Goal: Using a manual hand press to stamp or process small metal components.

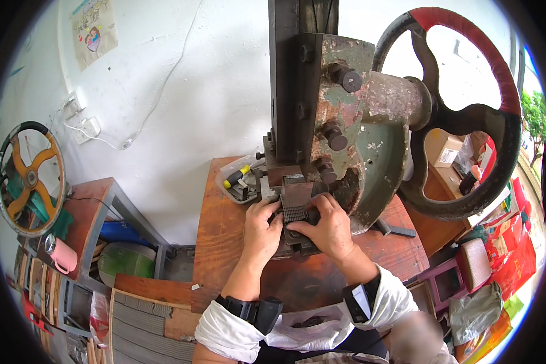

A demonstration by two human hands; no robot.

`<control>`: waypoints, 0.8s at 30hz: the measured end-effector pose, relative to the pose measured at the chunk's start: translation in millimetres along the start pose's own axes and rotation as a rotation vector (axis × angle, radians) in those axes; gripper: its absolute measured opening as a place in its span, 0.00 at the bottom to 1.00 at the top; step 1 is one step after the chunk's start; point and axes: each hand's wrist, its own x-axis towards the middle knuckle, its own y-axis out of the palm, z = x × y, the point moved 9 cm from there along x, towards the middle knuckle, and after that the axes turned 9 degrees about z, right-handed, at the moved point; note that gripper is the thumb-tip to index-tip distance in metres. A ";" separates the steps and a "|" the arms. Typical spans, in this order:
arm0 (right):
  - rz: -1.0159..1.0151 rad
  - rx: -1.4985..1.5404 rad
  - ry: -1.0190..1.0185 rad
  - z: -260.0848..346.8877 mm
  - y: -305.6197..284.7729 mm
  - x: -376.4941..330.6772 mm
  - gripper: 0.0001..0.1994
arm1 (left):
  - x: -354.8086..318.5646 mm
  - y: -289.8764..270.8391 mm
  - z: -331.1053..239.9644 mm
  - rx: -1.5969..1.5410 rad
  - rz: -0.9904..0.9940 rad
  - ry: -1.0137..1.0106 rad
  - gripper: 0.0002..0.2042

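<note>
Both hands, left hand (262, 225) and right hand (326, 227), close their fingers on a dark ribbed metal block (295, 213) under the rusty green press (340, 121) at the brown wooden tabletop's (224, 242) far edge; a small parts tray (239, 180) sits just left.

From my remote seat: both hands bare, left hand (262, 225) and right hand (326, 229). White sleeves pushed up and bunched near the elbows. Black strap-on device on each forearm; the right one shows a pale rectangular face
</note>
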 end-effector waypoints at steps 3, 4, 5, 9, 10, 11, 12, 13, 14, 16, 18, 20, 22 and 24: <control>0.018 -0.001 0.129 -3.7 2.7 3.6 0.22 | 0.5 0.3 -3.4 0.039 0.018 0.027 0.13; 0.000 -0.005 0.090 -1.7 2.5 2.7 0.21 | 0.3 2.0 -2.3 0.043 0.038 0.029 0.12; -0.018 -0.010 0.051 -0.1 1.8 2.7 0.21 | 0.4 3.9 -2.0 0.047 0.058 0.031 0.12; 0.050 0.073 0.005 -11.9 5.8 2.5 0.21 | -2.8 -0.1 -13.9 0.189 0.029 -0.022 0.12; 0.065 0.129 0.007 -18.2 7.5 -0.2 0.19 | -3.3 -0.9 -16.6 0.249 0.020 -0.045 0.12; 0.080 0.186 0.009 -22.1 8.8 -1.8 0.19 | -3.6 -1.0 -17.2 0.309 0.012 -0.068 0.12; 0.079 0.188 0.008 -21.0 8.7 -2.5 0.19 | -5.1 0.0 -12.5 0.312 0.011 -0.068 0.12; 0.063 0.180 -0.019 -17.5 6.8 -3.0 0.18 | -7.1 -1.1 -3.7 0.177 -0.029 -0.041 0.11; 0.046 0.173 -0.045 -14.0 4.7 -3.5 0.17 | -9.0 -4.4 0.9 0.042 -0.069 -0.014 0.11; 0.057 0.226 -0.031 -13.4 2.9 -4.1 0.17 | -9.2 -4.5 1.9 0.049 -0.045 -0.009 0.10; 0.067 0.278 -0.016 -17.7 3.9 -4.2 0.16 | -8.6 -2.8 -2.9 0.055 -0.019 -0.002 0.09; 0.072 0.234 -0.082 -19.1 6.7 -3.9 0.15 | -8.5 -1.3 -8.6 0.158 0.008 -0.079 0.08; 0.076 0.274 -0.034 -22.1 4.0 -4.0 0.15 | -8.1 -0.6 -12.1 0.176 0.024 -0.095 0.08; 0.082 0.316 0.013 -22.7 0.9 -4.4 0.15 | -7.6 -0.3 -14.2 0.194 0.037 -0.113 0.08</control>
